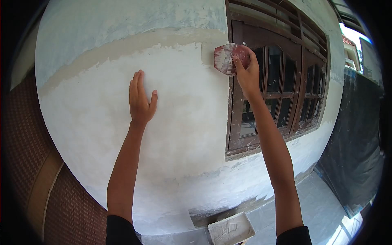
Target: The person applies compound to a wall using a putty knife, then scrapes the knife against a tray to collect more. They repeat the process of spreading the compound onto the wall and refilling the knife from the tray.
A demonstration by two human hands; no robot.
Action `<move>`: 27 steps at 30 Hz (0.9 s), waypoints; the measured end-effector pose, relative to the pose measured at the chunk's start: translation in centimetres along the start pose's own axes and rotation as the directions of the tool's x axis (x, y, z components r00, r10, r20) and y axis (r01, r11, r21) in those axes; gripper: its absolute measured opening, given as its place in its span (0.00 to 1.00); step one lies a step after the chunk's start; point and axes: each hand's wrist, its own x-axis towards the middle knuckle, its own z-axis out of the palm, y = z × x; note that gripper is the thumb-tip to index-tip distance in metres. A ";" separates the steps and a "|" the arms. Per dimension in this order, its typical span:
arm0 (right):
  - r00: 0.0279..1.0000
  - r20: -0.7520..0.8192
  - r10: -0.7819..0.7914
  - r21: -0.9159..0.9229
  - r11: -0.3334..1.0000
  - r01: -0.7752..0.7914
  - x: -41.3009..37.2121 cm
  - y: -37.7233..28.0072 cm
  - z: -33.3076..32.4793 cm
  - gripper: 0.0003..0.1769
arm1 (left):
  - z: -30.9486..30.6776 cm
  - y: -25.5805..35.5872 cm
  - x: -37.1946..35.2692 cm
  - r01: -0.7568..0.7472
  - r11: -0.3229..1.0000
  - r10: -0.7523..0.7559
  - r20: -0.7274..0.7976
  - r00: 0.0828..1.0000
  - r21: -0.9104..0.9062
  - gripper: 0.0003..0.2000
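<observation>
My right hand [250,73] grips a reddish putty scraper [224,59], its flat face smeared with white paste. The scraper is held up where the wall meets the left edge of the window frame, thumb across its face. To the left, my left hand [141,100] is raised with fingers stretched out, palm toward the white-coated wall [179,110]. Smooth white coating covers the wall's middle, and a bare greyish band [122,47] runs above it with a ragged lower edge.
A brown wooden window [281,77] with dark panes and paint specks fills the right. On the grey tiled floor below sits a tub [231,230] of whitish paste. Brown woven panels [69,196] stand at left; a dark sheet [347,139] hangs at far right.
</observation>
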 end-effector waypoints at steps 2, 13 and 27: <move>0.996 0.025 0.086 0.032 0.996 -0.087 0.9 -0.7 0.8 0.19 | 0.0 -0.1 0.0 -0.002 1.000 0.002 0.002 1.000 0.009 0.32; 0.995 -0.010 -0.098 -0.039 0.994 0.097 2.7 2.2 4.1 0.21 | 0.1 -0.1 -0.1 0.006 0.998 -0.006 -0.004 1.000 0.057 0.33; 0.988 -0.149 -0.039 -0.211 0.977 0.007 3.4 3.4 2.6 0.21 | 0.2 -0.3 0.0 -0.010 0.999 0.011 -0.011 1.000 0.048 0.33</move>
